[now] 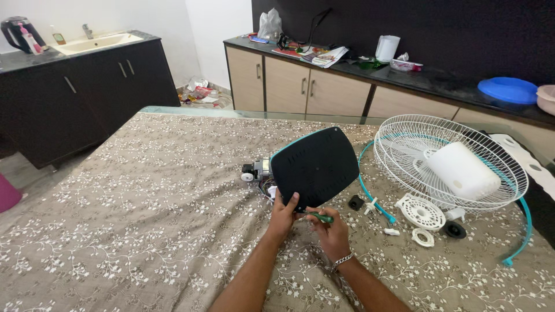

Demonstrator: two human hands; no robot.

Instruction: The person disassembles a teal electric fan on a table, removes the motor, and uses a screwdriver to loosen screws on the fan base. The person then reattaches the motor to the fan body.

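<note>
A black, rounded-rectangular plastic fan base plate [315,166] with a teal edge stood tilted on the brown floral cloth [144,219] covering the counter, and everything else lay around it. The left hand [283,215] had its grip clamped on the plate's lower edge, thumb on the dark face. Just right of that hand, the right hand [332,234], wearing a silver bracelet, had its grip closed on a green-handled screwdriver [319,217] whose tip met the plate's lower edge. A small motor with coloured wires [259,171] showed behind the plate's left side. To the plate's right lay a white wire fan guard [404,151] with a white plastic motor cover [462,170] on it, and nearer, small white and black plastic fittings [422,212].
</note>
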